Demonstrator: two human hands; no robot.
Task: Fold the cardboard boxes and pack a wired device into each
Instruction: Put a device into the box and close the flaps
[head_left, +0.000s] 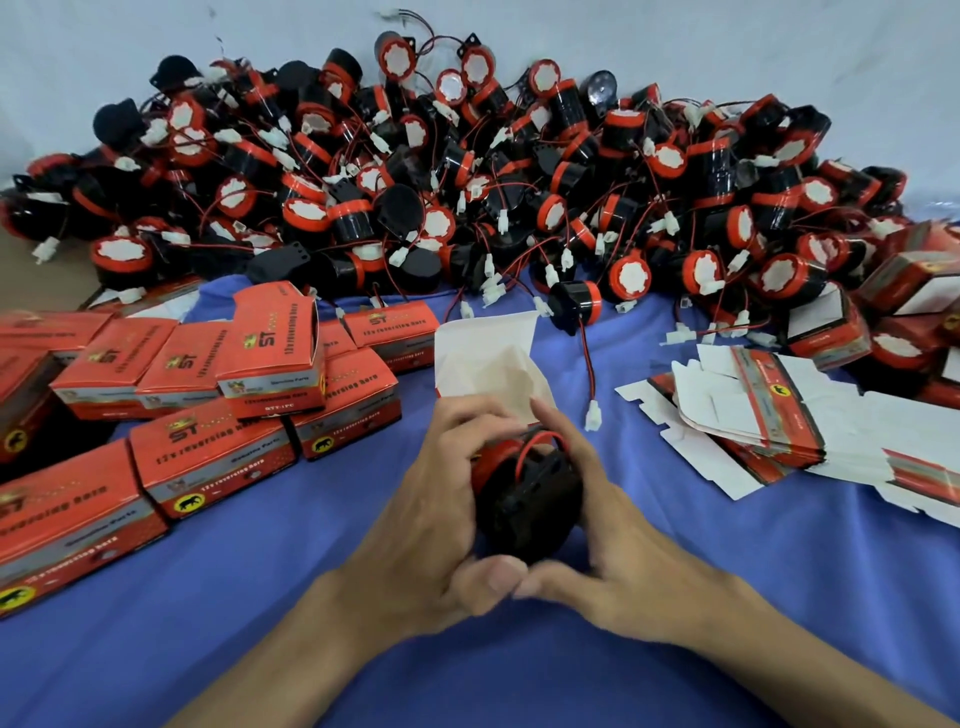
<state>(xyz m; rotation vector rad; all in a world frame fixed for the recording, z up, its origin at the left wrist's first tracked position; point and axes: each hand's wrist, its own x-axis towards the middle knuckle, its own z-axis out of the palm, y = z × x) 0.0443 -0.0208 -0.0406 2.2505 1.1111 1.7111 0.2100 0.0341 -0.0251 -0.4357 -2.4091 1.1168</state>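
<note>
A black and red horn with its red wire looped over the top sits between both my hands, low in the middle. My left hand curls round its left side and my right hand curls round its right side; the thumbs meet below it. Just behind the horn lies an open box, its white inside and flaps facing me. Another horn lies on the blue cloth behind the box, its wire and white plug trailing toward me.
A big heap of horns fills the back. Several closed red boxes are stacked at the left. Flat unfolded boxes lie at the right, with more folded boxes beyond. Blue cloth covers the table.
</note>
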